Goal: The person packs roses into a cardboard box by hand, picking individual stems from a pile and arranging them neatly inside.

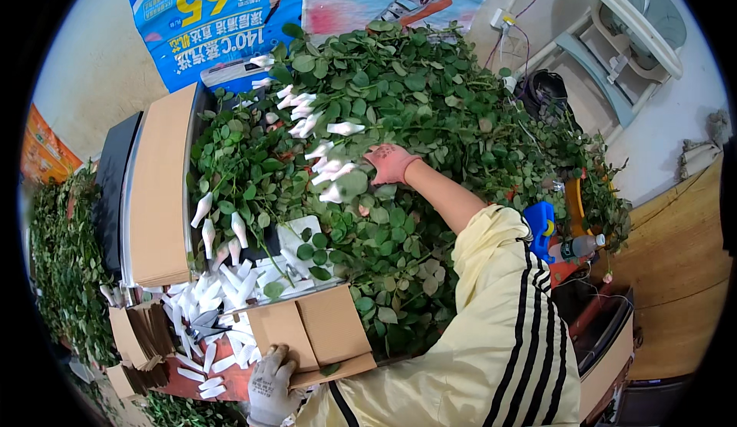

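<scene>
A big heap of leafy rose stems (414, 105) covers the worktop, many buds wrapped in white paper sleeves (326, 168). My right hand (390, 163), in a pink glove, reaches into the heap beside a cluster of wrapped buds and grips stems there. My left hand (270, 385), in a white knit glove, rests on the edge of a brown cardboard flap (315, 333) at the near side. Loose white sleeves (203, 316) lie in a pile just left of that flap.
A long cardboard box (161, 189) stands along the left. More greenery (65, 266) lies at far left. A blue tool (541, 227) and a plastic bottle (576, 247) sit at right. A pale chair (614, 36) stands at top right.
</scene>
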Demonstrator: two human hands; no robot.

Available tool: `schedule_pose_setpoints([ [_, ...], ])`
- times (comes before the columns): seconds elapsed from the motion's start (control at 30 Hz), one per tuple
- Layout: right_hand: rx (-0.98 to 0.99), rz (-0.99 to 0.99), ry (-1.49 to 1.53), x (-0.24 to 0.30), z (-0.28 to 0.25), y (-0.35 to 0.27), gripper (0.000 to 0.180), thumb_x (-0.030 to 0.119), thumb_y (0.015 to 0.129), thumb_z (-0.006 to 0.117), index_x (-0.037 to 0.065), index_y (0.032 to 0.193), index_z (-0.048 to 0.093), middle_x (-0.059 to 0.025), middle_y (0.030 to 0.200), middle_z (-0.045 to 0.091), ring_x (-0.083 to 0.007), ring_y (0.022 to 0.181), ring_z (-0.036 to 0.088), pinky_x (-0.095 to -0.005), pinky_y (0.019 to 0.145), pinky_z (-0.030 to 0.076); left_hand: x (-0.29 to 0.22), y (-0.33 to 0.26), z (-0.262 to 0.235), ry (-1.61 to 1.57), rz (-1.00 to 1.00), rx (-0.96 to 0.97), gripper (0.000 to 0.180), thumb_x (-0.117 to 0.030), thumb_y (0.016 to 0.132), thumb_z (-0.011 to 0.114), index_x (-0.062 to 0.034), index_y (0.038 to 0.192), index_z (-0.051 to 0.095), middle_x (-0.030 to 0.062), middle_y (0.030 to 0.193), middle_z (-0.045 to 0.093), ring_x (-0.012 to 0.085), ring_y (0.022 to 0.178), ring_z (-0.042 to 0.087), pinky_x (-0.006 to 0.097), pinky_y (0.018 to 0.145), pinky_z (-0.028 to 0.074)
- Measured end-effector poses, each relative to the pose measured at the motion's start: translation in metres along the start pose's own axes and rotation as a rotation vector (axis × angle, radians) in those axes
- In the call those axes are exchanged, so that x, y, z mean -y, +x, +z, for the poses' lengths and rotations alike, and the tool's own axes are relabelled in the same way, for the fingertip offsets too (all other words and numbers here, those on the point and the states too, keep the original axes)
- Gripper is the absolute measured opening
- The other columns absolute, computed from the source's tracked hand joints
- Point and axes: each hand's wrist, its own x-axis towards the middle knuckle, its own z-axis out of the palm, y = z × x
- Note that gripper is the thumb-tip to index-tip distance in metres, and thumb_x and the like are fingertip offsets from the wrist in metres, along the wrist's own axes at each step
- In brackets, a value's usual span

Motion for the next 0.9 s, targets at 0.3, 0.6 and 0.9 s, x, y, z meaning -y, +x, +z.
schedule_pose_setpoints([
  [0.3,-0.071,0.361,-0.187,-0.039,-0.019,0.041,0.025,0.017,0.079,0.042,0.011,0.097,0.059,-0.0145,0.107,0.055,-0.0289,0.105,0.050,-0.0432,0.086,0.039,0.006,-0.007,0.005,-0.017,-0.005,0.002,0.044,-0.026,0.061,0.071,-0.0055,0.097,0.055,0.0178,0.119,0.053,0.0382,0.108,0.052,0.045,0.088,0.043],
  [0.6,-0.724,0.089,-0.199,-0.038,-0.142,0.029,0.021,0.016,0.079,0.048,0.015,0.097,0.059,-0.0077,0.089,0.060,-0.0241,0.083,0.060,-0.0341,0.072,0.046,0.001,-0.001,-0.008,-0.042,0.016,0.002,0.052,-0.018,0.068,0.065,-0.0047,0.116,0.051,0.0186,0.128,0.047,0.0388,0.113,0.047,0.047,0.089,0.041],
  [0.9,-0.016,0.242,-0.212,-0.054,-0.040,0.139,0.036,0.020,0.076,0.049,0.009,0.110,0.050,-0.0132,0.116,0.049,-0.0307,0.112,0.045,-0.0406,0.094,0.034,0.004,0.001,-0.003,-0.056,0.031,0.012,0.059,-0.025,0.060,0.072,-0.0046,0.112,0.053,0.0194,0.124,0.049,0.0393,0.106,0.050,0.047,0.087,0.041],
])
